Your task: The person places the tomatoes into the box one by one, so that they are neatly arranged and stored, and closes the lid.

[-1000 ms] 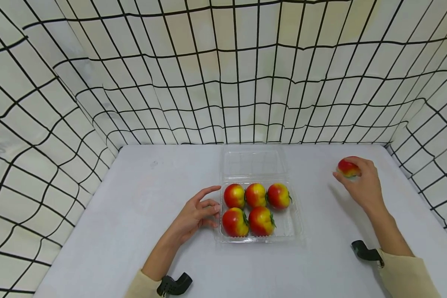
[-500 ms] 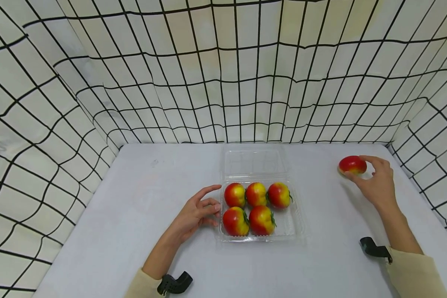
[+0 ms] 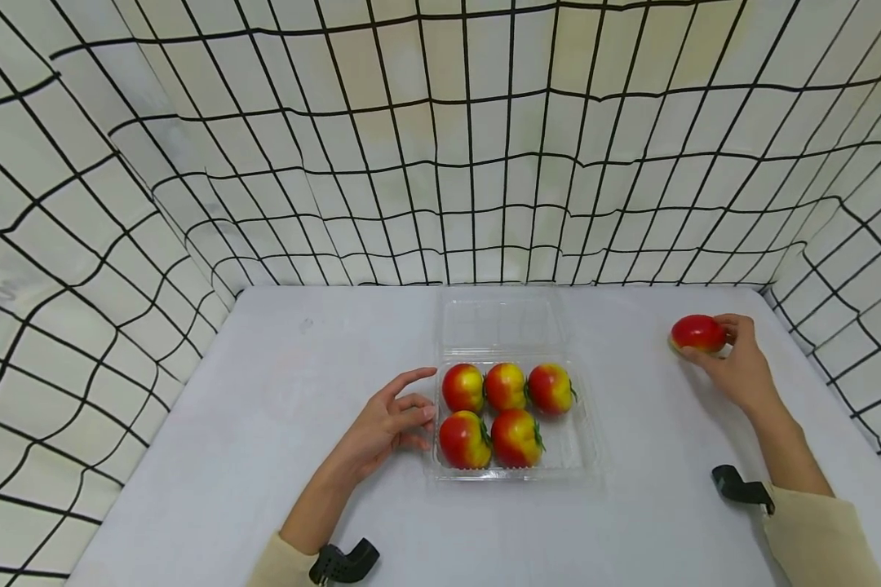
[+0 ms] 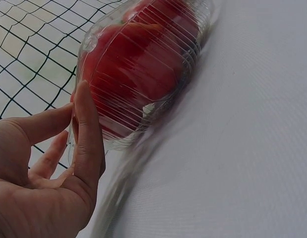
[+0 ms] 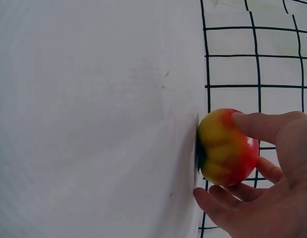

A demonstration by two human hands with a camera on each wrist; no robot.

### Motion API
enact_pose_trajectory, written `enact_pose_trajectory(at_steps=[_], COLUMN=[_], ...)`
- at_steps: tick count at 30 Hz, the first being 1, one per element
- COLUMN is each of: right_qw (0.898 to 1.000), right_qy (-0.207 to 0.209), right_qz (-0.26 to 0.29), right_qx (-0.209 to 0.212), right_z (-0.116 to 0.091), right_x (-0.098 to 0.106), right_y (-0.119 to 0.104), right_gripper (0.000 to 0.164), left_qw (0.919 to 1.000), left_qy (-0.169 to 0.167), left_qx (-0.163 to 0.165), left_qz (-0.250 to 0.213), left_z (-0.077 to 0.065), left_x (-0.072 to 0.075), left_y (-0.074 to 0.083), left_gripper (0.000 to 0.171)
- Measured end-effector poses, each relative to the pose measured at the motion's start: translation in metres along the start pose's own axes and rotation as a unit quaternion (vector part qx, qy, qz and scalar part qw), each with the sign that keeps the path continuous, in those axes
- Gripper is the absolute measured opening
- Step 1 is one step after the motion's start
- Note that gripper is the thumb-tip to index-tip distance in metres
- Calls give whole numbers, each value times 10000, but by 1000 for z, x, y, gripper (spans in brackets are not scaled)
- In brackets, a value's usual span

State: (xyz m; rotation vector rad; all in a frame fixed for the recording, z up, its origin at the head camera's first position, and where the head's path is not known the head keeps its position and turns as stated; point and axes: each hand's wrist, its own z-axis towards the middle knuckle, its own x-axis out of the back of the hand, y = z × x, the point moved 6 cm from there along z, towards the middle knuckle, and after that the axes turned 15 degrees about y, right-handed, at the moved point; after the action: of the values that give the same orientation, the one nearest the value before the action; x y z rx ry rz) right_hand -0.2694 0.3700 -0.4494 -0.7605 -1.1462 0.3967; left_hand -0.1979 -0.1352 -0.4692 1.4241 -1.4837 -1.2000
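A clear plastic container lies in the middle of the table with its lid folded back. Several red-and-yellow tomatoes with green tops fill most of it, and bare room shows at its near right corner. My left hand stays at its left side, fingers spread and lightly bent, fingertips touching the edge. At the far right, my right hand holds another tomato between thumb and fingers. In the right wrist view, that tomato's green top faces the table; whether it bears on the surface, I cannot tell.
The white table is bounded at the back and sides by white walls with black netting. A black wrist camera is on the left sleeve and another wrist camera on the right.
My right hand has shifted to the right around the tomato at the far right, which has moved slightly right and now shows more of its red side. The left hand and container have stayed put.
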Motion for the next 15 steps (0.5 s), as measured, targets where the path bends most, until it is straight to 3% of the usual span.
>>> enact_pose_trajectory(at_steps=[15], right_qw=[9994], right_qy=[28], right_qz=[-323], right_qx=[128], right_z=[-5], right_x=[5], right_y=[-3], right_gripper=[87], left_qw=[10000], left_qy=[-19], left_qx=[-14], left_qz=[-13], left_z=[-1], left_x=[0], left_y=[1], left_gripper=[64])
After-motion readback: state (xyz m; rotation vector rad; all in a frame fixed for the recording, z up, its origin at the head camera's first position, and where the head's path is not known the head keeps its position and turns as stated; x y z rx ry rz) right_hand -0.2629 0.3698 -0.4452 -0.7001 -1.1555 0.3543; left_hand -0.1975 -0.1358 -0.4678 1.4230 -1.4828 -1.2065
